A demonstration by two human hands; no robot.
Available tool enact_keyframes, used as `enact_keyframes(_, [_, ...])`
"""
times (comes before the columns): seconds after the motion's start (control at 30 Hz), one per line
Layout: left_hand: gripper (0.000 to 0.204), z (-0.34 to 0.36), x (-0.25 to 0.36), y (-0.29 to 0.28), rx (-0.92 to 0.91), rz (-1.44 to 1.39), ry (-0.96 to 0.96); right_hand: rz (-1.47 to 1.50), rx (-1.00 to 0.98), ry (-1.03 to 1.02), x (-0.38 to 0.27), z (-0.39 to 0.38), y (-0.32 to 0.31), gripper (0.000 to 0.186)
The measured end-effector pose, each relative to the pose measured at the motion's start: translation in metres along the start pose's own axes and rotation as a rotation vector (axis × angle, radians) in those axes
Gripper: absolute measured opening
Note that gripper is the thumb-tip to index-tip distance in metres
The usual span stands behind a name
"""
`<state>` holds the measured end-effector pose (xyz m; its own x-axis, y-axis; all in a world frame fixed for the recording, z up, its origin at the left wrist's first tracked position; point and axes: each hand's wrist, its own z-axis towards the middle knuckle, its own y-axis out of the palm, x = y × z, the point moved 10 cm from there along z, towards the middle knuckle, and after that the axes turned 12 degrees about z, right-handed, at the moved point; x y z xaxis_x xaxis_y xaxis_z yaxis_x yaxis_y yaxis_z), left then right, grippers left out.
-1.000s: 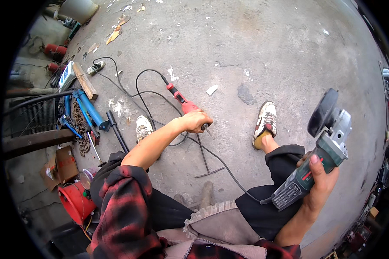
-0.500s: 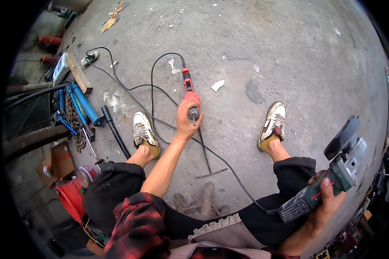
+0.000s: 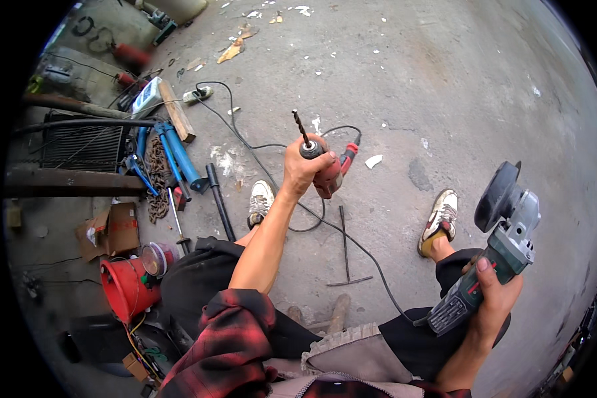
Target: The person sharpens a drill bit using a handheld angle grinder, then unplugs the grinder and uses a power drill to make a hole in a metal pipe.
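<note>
L hand is closed round the front of the red drill, nr the chuck, holding it up off the concrete floor abt mid-view. Drill bit sticks out past the hand, tip free. Drill's rear handle points up & to the R, w/ a dark cable curving off its end.

R hand is wrapped round the green-grey angle grinder, thumb across the body, over by the R leg. Grinder's tilted: dark disc at the upper end, vented end down nr the lap. Can't tell if the fingers touch a switch. Grinder cord leaves the vented end & runs L across, behind the L forearm.

Neither hand is free; each has 1 tool, the 2 tools well apart.

T-shaped rod lies on the floor btwn the 2 white shoes. White shard is just R of the drill. Off L: black tube, blue tool w/ long tubes, rusty chain, wood block, cardboard box, red bucket.
</note>
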<state>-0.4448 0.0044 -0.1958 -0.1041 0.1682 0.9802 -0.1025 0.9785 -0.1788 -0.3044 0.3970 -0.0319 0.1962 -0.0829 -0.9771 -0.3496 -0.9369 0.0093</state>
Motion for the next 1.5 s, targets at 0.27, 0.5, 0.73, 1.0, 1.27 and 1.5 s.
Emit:
enact_keyframes(0.27, [0.025, -0.051, 0.154, -0.016, -0.25, 0.209, 0.108, 0.137, -0.219, -0.055, -0.03, -0.034, 0.036, 0.046])
enact_keyframes(0.5, [0.022, -0.11, 0.158, -0.02, -0.272, 0.395, 0.151, 0.094, -0.358, -0.082, -0.022, -0.061, 0.051, 0.056])
enact_keyframes(0.73, [0.016, -0.113, 0.155, -0.011, -0.386, 0.514, 0.232, -0.038, -0.465, -0.138, -0.021, -0.073, 0.063, 0.067])
enact_keyframes(1.0, [0.03, -0.104, 0.14, -0.01, -0.431, 0.565, 0.352, -0.223, -0.642, -0.313, -0.02, -0.087, 0.086, 0.075])
enact_keyframes(1.27, [0.031, -0.11, 0.148, 0.0, -0.45, 0.553, 0.391, -0.242, -0.638, -0.404, -0.02, -0.09, 0.09, 0.079])
enact_keyframes(1.5, [0.033, -0.117, 0.15, 0.004, -0.452, 0.545, 0.389, -0.265, -0.63, -0.404, -0.017, -0.092, 0.089, 0.078])
